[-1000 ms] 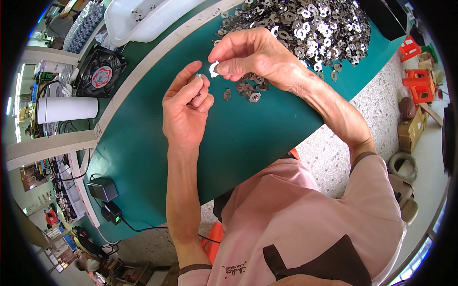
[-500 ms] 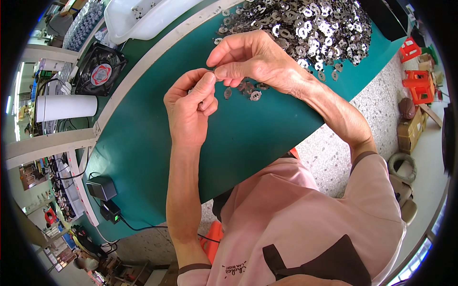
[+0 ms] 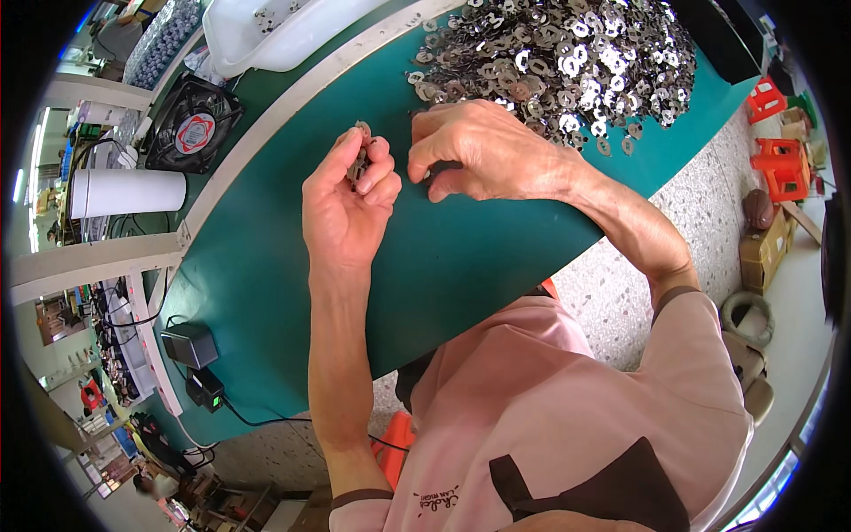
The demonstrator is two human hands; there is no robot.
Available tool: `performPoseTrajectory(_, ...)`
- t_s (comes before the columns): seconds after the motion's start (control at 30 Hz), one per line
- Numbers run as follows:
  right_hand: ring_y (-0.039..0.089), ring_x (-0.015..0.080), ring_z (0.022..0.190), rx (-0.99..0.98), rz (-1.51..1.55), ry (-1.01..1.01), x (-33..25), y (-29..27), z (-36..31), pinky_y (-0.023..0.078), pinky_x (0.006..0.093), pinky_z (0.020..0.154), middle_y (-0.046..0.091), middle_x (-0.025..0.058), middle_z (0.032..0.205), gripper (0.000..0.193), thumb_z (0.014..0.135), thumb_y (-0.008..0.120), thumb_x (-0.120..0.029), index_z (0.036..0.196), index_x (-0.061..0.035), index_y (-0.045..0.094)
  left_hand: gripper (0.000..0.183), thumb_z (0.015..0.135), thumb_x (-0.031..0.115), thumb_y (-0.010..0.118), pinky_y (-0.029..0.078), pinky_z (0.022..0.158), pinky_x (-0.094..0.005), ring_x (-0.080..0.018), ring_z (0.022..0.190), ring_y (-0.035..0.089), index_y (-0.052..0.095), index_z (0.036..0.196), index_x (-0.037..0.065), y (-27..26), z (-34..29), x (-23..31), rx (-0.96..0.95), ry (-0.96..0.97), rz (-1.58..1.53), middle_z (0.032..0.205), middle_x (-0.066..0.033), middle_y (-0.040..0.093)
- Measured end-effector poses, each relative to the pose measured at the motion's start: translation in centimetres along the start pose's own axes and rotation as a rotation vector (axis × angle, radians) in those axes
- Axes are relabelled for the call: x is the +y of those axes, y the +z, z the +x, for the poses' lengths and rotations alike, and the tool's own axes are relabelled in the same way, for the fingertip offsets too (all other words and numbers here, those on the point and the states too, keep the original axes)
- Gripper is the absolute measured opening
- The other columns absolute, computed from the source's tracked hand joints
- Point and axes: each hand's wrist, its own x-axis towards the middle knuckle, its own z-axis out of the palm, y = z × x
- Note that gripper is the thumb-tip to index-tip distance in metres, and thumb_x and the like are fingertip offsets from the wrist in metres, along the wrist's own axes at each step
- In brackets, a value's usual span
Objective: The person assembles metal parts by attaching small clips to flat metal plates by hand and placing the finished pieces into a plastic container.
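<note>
My left hand (image 3: 346,208) is raised over the green table mat (image 3: 266,301), palm up. Its fingers are curled round several small flat metal pieces (image 3: 360,165), and one piece sticks up at the fingertips. To the right, my right hand (image 3: 496,152) hovers low with bent fingers, thumb and forefinger apart. No held piece shows between them, though the palm side is hidden. Just beyond that hand spreads a large heap of shiny stamped metal pieces (image 3: 585,62), ring-shaped with small tabs.
A white rail (image 3: 266,120) borders the mat. Behind it are a white plastic tray (image 3: 292,40), a black cooling fan (image 3: 191,124) and a white cylinder (image 3: 128,193). Black power adapters (image 3: 189,346) with cables lie at the near left. Orange stools (image 3: 780,168) stand at the right.
My hands were together at the fingertips; now they are apart. The right has moved right and down over the loose pieces, its fingers parting. The left has turned its fingertips upward.
</note>
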Motion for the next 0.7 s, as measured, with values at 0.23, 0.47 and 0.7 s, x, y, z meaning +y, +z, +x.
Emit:
performPoseTrajectory(0.23, 0.058, 0.0299, 0.078, -0.034, -0.054, 0.011, -0.1, 0.2, 0.8, 0.044, 0.0410, 0.065, 0.057, 0.0089, 0.077, 0.011, 0.068, 0.067, -0.001, 0.077, -0.0019, 0.062, 0.010, 0.088, 0.009, 0.055, 0.032, 0.053, -0.0236, -0.0099, 0.058, 0.039, 0.059, 0.088, 0.000, -0.3, 0.1, 0.3, 0.064, 0.054, 0.032, 0.087, -0.0119, 0.060)
performPoseTrajectory(0.47, 0.063, 0.0248, 0.067, 0.141, 0.321, 0.261, -1.7, -1.3, 0.9, 0.048, 0.0339, 0.059, 0.063, 0.0155, 0.072, 0.010, 0.074, 0.063, 0.006, 0.084, 0.0021, 0.062, 0.008, 0.083, 0.001, 0.056, 0.034, 0.050, -0.0222, -0.0085, 0.056, 0.041, 0.059, 0.090, 0.002, -0.1, -0.2, -0.2, 0.044, 0.087, 0.090, 0.084, -0.0099, 0.060)
performPoseTrajectory(0.7, 0.058, 0.0068, 0.069, 0.200, 0.830, 0.445, -0.7, -0.9, 0.5, 0.048, 0.0224, 0.063, 0.063, 0.0022, 0.078, 0.009, 0.081, 0.062, 0.004, 0.088, 0.0003, 0.064, 0.014, 0.087, 0.006, 0.055, 0.030, 0.050, -0.0210, -0.0069, 0.056, 0.038, 0.062, 0.099, 0.003, 0.8, -0.8, -1.1, 0.068, 0.092, 0.195, 0.077, -0.0024, 0.059)
